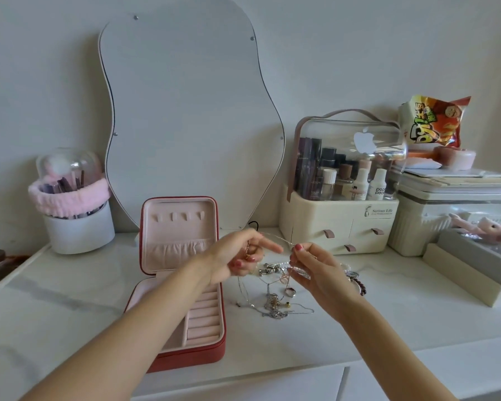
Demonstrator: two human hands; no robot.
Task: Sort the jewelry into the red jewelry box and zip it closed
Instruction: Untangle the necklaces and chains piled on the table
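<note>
Above the white marble tabletop [359,322], both hands are raised with a thin silver chain [275,237] stretched between them. At about 9 o'clock from the frame's centre, the left hand [237,256] has its index finger pointing out to the right while the other fingers curl in over the chain's end, with a small rose-gold piece showing against the palm; what exactly that piece is cannot be told. At 3 o'clock from it, just apart, the right hand [315,267] pinches the chain's other end between thumb and forefinger, its remaining fingers curled loosely. Below the hands, toward 6 o'clock, lies a loose pile of jewelry [275,302] on the tabletop: tangled chains, a ring, small silver clasps and a dark beaded bracelet by the right wrist. At 9 o'clock from the pile, the red jewelry box [211,351] lies open, its lid upright with hooks and a gathered pocket, its base showing pink ring rolls and compartments; the left forearm crosses over it. At 12 o'clock a wavy-edged mirror [185,111] leans on the wall. At 10 o'clock stands a white brush holder [78,230] wrapped in a pink headband. At 2 o'clock sits a cream cosmetics organizer [339,221] with a clear lid, and beyond it a snack bag [434,123].
</note>
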